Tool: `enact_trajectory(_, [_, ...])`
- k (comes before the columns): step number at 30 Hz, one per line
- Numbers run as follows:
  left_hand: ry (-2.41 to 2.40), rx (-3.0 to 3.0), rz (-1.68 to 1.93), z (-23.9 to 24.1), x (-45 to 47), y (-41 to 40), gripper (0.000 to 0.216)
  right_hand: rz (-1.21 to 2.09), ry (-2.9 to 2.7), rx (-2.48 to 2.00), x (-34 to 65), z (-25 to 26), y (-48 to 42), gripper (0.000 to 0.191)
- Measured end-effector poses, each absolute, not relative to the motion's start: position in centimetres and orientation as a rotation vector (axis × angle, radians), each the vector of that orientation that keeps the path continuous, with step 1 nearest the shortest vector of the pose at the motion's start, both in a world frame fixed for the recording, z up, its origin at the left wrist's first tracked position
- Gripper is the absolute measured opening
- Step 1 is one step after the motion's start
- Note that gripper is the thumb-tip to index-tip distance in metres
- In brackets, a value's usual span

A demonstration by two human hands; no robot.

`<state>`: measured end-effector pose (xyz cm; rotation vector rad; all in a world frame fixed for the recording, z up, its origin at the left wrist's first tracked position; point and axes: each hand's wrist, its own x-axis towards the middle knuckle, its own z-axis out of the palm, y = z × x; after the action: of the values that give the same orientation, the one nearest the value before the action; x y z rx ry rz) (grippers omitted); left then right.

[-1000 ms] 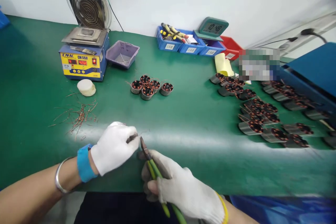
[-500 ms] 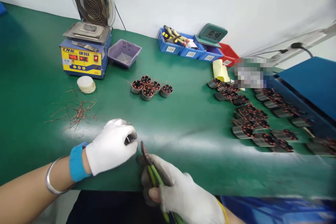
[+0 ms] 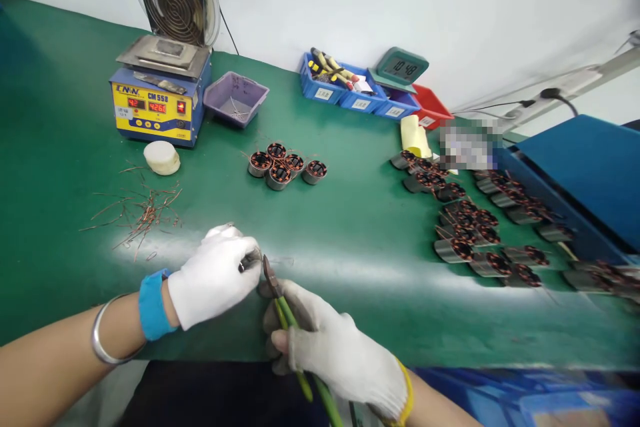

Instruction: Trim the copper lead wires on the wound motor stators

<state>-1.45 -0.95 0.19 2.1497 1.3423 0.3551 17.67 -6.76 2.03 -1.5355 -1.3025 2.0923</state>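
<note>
- Step (judged): prob. trimming fine wire at L hand w/ green-handled cutters in R hand.
- L grip: gloved, curled tight, pinching small part; mostly hidden in the glove, can't ID for sure.
- R grip: gloved, wrapped round cutters (qty 1), w/ tip just beside L fingertips; can't tell whether biting on wire.
- Next (judged): keep L pinch steady, set blades on wire clear of glove, squeeze R briefly.
- Beyond both grips: 5 wound rings, i.e. 4 bunched close + 1 just to right.
- Well to right of R grip: more rings in rows; overlapped + blurred, can't count.
- Beyond L grip, to left: 1 pile of wire bits (too tangled to count), 1 white pad, 1 CM 558 unit, then 1 purple tray.
- Far beyond R grip: 3 blue bins, 1 red bin, 1 clock reading 10:48; nearer, 1 yellow paper.
</note>
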Motion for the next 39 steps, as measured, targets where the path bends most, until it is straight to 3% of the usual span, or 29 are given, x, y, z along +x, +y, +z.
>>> enact_trajectory(7, [1.333,2.121,0.419,0.6,-1.8,-0.9,0.018,1.812,-1.791,-1.769,18.1,3.1,-5.3,0.026])
enact_trajectory(11, [1.449,1.857,0.717,1.4,-3.1,-0.2,0.027,0.995,-2.365,-1.922,18.9,3.5,-5.2,0.045])
enact_trajectory(13, [1.487,1.746,0.828,1.4,-3.8,0.2,0.036,0.598,-2.517,-1.903,18.6,3.3,-5.4,0.042])
enact_trajectory(16, [1.55,1.688,0.845,0.9,-4.4,0.9,0.042,0.301,-2.605,-1.683,16.7,2.9,-5.0,0.049])
enact_trajectory(18, [1.625,1.673,0.838,0.6,-4.4,1.2,0.041,0.269,-2.624,-1.425,14.7,2.7,-4.2,0.071])
enact_trajectory(19, [1.65,1.66,0.837,0.6,-4.4,1.4,0.04,0.268,-2.663,-1.295,13.7,2.5,-3.7,0.073])
enact_trajectory(23, [1.654,1.607,0.844,1.2,-4.3,1.7,0.033,0.3,-2.733,-1.17,11.8,2.0,-2.2,0.04])
enact_trajectory(26, [1.688,1.549,0.865,1.6,-4.3,1.7,0.035,0.328,-2.53,-1.381,15.4,1.7,-1.4,0.035])
enact_trajectory(29, [1.713,1.565,0.866,1.3,-4.3,1.5,0.044,0.141,-1.954,-1.978,23.4,1.4,0.3,0.039])
enact_trajectory(34, [1.739,2.225,0.701,1.5,-1.9,2.1,0.049,-0.077,-1.487,-2.346,33.4,1.4,1.7,0.056])
enact_trajectory(37, [1.558,2.682,0.604,2.8,1.7,4.8,0.042,-0.217,-1.703,-2.06,30.9,1.7,-1.5,0.062])
enact_trajectory(39, [1.484,2.855,0.51,3.5,4.5,7.5,0.036,0.039,-2.098,-1.7,26.8,1.6,-4.7,0.057])
